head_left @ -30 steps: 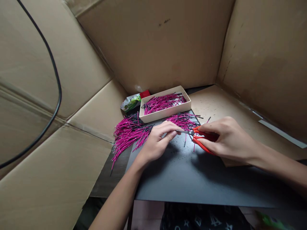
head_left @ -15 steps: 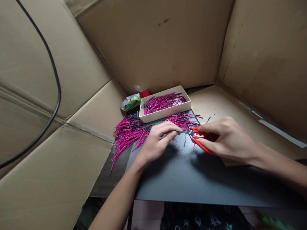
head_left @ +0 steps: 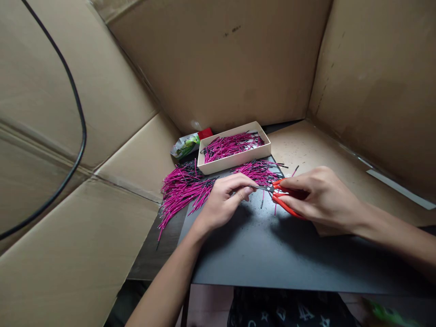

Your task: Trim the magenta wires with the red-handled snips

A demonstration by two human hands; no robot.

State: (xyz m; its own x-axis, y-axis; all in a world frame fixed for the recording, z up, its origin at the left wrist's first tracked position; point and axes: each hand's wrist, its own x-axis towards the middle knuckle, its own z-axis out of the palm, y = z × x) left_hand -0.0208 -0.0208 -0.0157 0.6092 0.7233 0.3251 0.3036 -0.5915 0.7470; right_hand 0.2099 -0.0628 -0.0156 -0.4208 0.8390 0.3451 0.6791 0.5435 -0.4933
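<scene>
Red-handled scissors [head_left: 289, 205] are held in my right hand [head_left: 327, 202], their dark blades pointing left to the fingertips of my left hand [head_left: 226, 197]. My left hand is closed in a pinch; what lies between its fingers is too small to make out. Magenta wires with black ends form a pile [head_left: 180, 188] left of my left hand. Another pile [head_left: 257, 171] lies just behind my fingertips. Behind both piles, a cream box [head_left: 235, 161] holds more of these wires.
A green and red packet [head_left: 187, 144] lies left of the box. Cardboard panels [head_left: 218, 63] stand around the grey table surface [head_left: 238, 268]. Dark scraps dot the table and the cardboard sheet [head_left: 296, 141]. A black cable [head_left: 80, 113] hangs at the left.
</scene>
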